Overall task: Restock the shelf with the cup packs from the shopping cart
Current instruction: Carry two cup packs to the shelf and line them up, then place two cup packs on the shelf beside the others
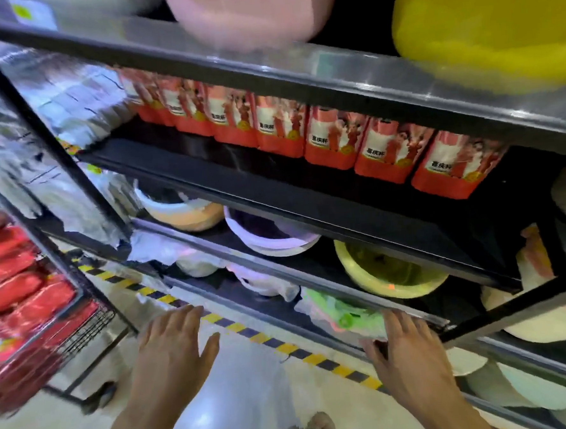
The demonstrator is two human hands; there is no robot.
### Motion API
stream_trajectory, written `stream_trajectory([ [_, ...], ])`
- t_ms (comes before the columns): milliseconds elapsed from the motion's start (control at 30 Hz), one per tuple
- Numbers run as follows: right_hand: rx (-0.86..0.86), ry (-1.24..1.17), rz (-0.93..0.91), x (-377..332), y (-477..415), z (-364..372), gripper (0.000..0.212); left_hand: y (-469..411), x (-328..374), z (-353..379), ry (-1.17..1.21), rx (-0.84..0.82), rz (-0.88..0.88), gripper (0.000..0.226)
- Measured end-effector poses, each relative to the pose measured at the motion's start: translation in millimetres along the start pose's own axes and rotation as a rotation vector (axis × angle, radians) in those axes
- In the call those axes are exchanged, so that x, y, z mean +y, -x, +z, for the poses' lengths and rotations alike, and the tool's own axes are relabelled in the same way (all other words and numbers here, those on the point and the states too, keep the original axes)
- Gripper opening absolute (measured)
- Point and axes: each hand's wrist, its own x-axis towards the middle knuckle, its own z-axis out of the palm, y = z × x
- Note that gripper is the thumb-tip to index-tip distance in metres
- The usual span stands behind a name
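Two bare hands hang in front of the shelving, and neither holds anything. The left hand [175, 340] is at six o'clock with its grip spread and fingers straight. The right hand [405, 342], at five o'clock, is equally spread, its fingertips close to the lowest rail; I cannot tell whether they touch it.

This looks like the gap between one placement and the next fetch. A row of matching packs [330, 141] stands upright along the middle shelf [307, 193], running from eleven o'clock down towards three. Many more red cup packs [14, 290] lie piled in the shopping cart [83, 326] at nine o'clock, so a good share of the job seems left.

The next move, I'd judge, calls for a turn to nine o'clock and a reach over the wire rim, the left hand being nearer. It then takes a pack to the dark gap past the last pack at three o'clock. The plastic basins [388, 274] below are not involved.
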Motion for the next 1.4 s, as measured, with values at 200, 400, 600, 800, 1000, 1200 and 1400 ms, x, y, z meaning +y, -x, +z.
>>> stream_trajectory([
  [200, 0.069, -0.026, -0.147, -124, 7, -5, 0.065, 80, -129, -13, 0.015, 0.056, -0.244, 0.065],
  [400, 0.073, -0.053, -0.340, -250, 28, 17, 0.054, 162, -256, -12, 0.012, 0.030, -0.505, 0.070],
  [600, 0.037, -0.051, -0.500, -352, 39, 35, 0.054, 225, -334, -10, 0.033, 0.076, -0.703, 0.070],
  [800, -0.052, -0.051, -0.640, -456, 7, 32, 0.063, 230, -380, 1, 0.038, 0.050, -0.842, 0.069],
  [1000, -0.115, -0.035, -0.721, -562, -62, 31, 0.065, 180, -437, 9, 0.052, 0.024, -0.927, 0.067],
  [1200, -0.198, -0.047, -0.819, -671, -138, 33, 0.053, 90, -505, 13, 0.118, -0.113, -0.950, 0.068],
  [1400, -0.272, -0.037, -0.859, -754, -188, 57, 0.050, 12, -548, 27, 0.163, -0.114, -0.932, 0.060],
])
